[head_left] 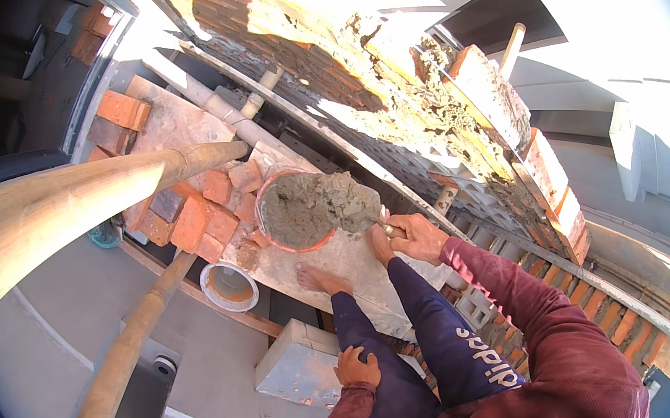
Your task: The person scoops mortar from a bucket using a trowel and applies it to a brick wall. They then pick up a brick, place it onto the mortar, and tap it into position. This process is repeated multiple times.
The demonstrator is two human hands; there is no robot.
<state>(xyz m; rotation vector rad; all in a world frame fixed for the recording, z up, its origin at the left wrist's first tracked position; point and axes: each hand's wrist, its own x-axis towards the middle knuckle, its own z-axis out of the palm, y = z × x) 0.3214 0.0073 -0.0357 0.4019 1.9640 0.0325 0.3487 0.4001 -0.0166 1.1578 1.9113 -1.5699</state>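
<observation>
Right hand (416, 236) — fingers closed on a trowel (351, 203) heaped with grey mortar, held over the orange mortar pan (271, 238) on the scaffold board (360, 273), near its wall-side edge. Left hand (357, 369) — fingers curled, resting on the knee. Loose bricks (201, 218) beside the pan.

A trowel (348, 200) loaded with mortar sits over the right rim of a mortar pan (295, 212), held by the right hand (416, 236). The pan rests on a plank platform (360, 269), with loose bricks (199, 218) to its left. The brick wall (468, 124) runs to the right. The left hand (357, 368) rests on the left knee, below the pan.
</observation>
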